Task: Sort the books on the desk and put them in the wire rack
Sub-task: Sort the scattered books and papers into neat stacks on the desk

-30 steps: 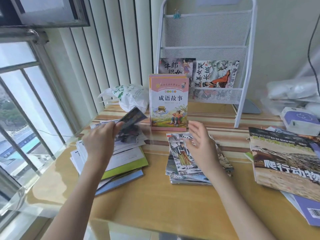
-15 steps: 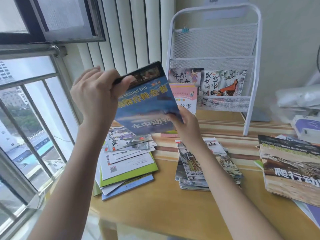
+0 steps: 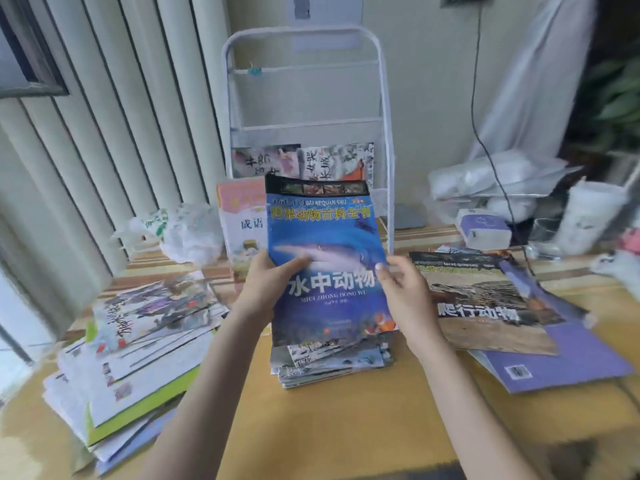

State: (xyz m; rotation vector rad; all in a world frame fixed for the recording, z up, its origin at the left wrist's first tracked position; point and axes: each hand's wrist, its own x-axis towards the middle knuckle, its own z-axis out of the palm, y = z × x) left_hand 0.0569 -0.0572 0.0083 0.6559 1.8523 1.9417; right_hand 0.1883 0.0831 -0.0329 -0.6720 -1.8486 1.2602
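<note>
I hold a blue shark-cover book (image 3: 329, 244) upright over the middle of the desk. My left hand (image 3: 266, 289) grips its left edge and my right hand (image 3: 405, 292) its right edge. Below it lies a small stack of picture books (image 3: 332, 362). A white wire rack (image 3: 308, 109) stands at the back; two books (image 3: 301, 162) sit in its lowest pocket. A pink story book (image 3: 240, 220) stands in front of the rack. A messy pile of books (image 3: 138, 348) lies on the left, and a brown reptile book (image 3: 485, 299) tops a purple one (image 3: 568, 358) on the right.
A crumpled plastic bag (image 3: 183, 230) lies at the back left near the vertical blinds (image 3: 114, 116). Plastic-wrapped packages (image 3: 491, 174), a tissue box (image 3: 483, 228), a cup (image 3: 588, 213) and a hanging black cable (image 3: 485, 140) crowd the back right. The wooden desk (image 3: 363, 427) shows in front.
The blue book came off the left pile, was turned right way up and now faces me at the desk's middle, with both hands on its edges. The view has swung to the right.
</note>
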